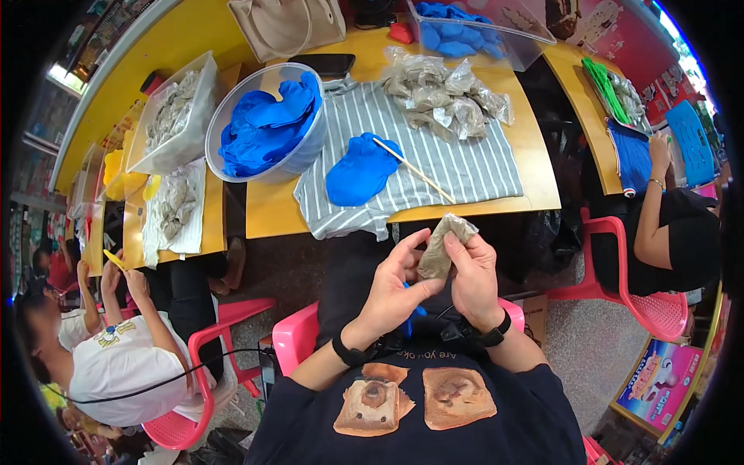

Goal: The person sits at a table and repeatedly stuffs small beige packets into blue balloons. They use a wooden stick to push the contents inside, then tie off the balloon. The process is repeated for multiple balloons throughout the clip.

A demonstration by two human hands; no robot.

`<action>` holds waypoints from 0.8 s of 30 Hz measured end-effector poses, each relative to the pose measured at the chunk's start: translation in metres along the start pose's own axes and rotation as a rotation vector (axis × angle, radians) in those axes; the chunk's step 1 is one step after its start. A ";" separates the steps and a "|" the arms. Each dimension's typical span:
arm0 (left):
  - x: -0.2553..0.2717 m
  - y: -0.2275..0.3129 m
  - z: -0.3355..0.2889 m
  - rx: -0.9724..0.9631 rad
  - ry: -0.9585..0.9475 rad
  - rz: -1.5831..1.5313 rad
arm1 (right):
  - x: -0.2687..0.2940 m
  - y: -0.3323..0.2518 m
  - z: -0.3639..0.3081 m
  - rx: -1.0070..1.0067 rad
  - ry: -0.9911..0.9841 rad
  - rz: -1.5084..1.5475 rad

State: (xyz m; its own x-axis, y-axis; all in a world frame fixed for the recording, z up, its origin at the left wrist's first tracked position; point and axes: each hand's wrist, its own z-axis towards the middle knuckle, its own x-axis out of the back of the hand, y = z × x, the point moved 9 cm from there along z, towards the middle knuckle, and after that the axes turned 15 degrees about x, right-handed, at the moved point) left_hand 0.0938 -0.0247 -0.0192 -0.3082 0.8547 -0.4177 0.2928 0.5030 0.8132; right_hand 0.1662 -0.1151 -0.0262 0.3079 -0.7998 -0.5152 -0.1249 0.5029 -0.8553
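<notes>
Over my lap, both hands hold a small clear plastic packet of grey-brown, grainy-looking filling. My left hand grips its left side and lower end, thumb reaching across. On the other side, my right hand pinches the upper part with thumb and fingers. A bit of blue material shows below my left hand; what it belongs to is hidden. Beyond my hands, a limp blue piece lies on a grey striped cloth, with a thin wooden stick resting partly across it.
Several similar packets lie piled on the cloth. A round clear tub of blue pieces stands left. Behind are a clear bin with blue items and a beige bag. People sit at neighbouring tables on pink chairs.
</notes>
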 end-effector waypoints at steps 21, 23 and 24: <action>0.057 0.000 0.011 0.029 0.170 -0.563 | -0.066 -0.043 -0.049 0.280 -0.817 -0.605; 0.055 0.004 0.010 0.010 0.132 -0.584 | -0.058 -0.038 -0.046 0.303 -0.736 -0.675; 0.052 0.011 0.007 -0.008 0.064 -0.601 | -0.053 -0.036 -0.042 0.253 -0.697 -0.608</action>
State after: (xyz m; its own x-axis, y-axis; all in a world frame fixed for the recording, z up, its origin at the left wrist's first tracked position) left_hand 0.0875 0.0260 -0.0344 -0.4715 0.4117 -0.7798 0.0440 0.8942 0.4455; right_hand 0.1142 -0.1045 0.0292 0.7551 -0.6135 0.2312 0.4238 0.1876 -0.8861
